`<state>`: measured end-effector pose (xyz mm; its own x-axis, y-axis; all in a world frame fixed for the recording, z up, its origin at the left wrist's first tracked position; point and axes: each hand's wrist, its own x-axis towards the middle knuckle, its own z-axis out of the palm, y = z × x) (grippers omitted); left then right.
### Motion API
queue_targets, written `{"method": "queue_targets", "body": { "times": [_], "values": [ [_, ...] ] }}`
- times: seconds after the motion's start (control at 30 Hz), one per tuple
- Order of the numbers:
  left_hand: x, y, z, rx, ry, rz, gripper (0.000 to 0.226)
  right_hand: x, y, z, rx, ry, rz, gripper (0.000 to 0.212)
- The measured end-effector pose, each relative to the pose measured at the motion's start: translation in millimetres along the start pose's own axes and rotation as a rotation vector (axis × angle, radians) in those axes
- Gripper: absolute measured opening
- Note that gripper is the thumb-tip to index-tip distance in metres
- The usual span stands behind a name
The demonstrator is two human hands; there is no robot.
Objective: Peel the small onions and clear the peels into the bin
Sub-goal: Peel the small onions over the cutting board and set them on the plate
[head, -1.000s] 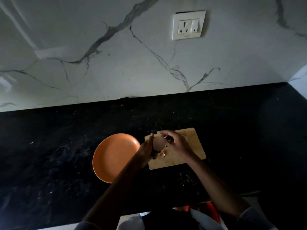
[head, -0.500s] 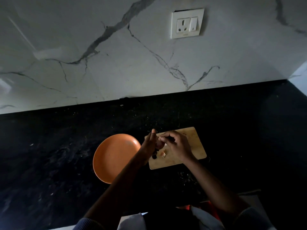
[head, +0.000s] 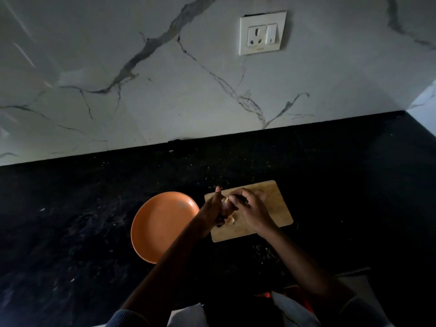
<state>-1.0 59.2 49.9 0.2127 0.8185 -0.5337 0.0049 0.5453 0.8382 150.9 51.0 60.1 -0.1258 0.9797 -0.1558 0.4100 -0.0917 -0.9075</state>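
Two hands meet over the left end of a wooden cutting board (head: pixel 271 208), and between them we see one small onion (head: pixel 226 207), held just above the board's surface. The left hand (head: pixel 213 210) grips the onion from the left side, its fingers curled round it and one finger sticking straight up toward the wall. The right hand (head: pixel 251 210) reaches in from the right, and its fingertips (head: pixel 232 198) are pinched together on the top of the onion, where a pale bit of skin shows; we cannot tell in this dim light whether the skin there is loose or attached. A small pale scrap of peel (head: pixel 231 221) lies on the board just below the onion, beside a dark spot we cannot make out. An orange plate (head: pixel 160 223) sits on the black countertop (head: pixel 70 220) just left of the board, its right rim partly covered by the left forearm. The countertop is speckled with light flecks near the board's near edge. Behind it rises a white marble-veined wall (head: pixel 118 67) carrying a white socket and switch plate (head: pixel 263 33). At the bottom edge we see pale cloth and something orange-red, too dark to identify.
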Motion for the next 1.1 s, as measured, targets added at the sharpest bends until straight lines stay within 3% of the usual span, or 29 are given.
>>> {"method": "queue_targets", "body": {
  "times": [0.13,0.37,0.53,0.83,0.93,1.0,1.1],
  "values": [
    [-2,1,1,-0.005,0.051,0.015,0.057,0,2,-4,-0.059,-0.060,-0.085,0.019],
    [-2,4,-4,-0.231,0.005,0.080,0.040,7,17,2,-0.273,0.171,-0.263,0.030],
    [-4,4,-6,-0.163,-0.008,0.154,0.029,4,15,3,-0.234,0.248,-0.369,0.009],
    [-12,-6,-11,-0.155,0.010,0.199,0.027,8,21,1,0.059,0.269,0.059,0.005],
    [-14,-15,-18,-0.162,0.032,0.219,0.020,9,31,-4,-0.123,0.245,0.032,0.010],
    [-13,-20,-22,-0.166,0.075,0.206,0.032,8,35,-4,-0.314,0.167,-0.067,0.018],
    [-14,-21,-23,-0.330,0.117,0.110,0.031,7,35,1,-0.539,0.007,-0.167,0.027]
  ]
}}
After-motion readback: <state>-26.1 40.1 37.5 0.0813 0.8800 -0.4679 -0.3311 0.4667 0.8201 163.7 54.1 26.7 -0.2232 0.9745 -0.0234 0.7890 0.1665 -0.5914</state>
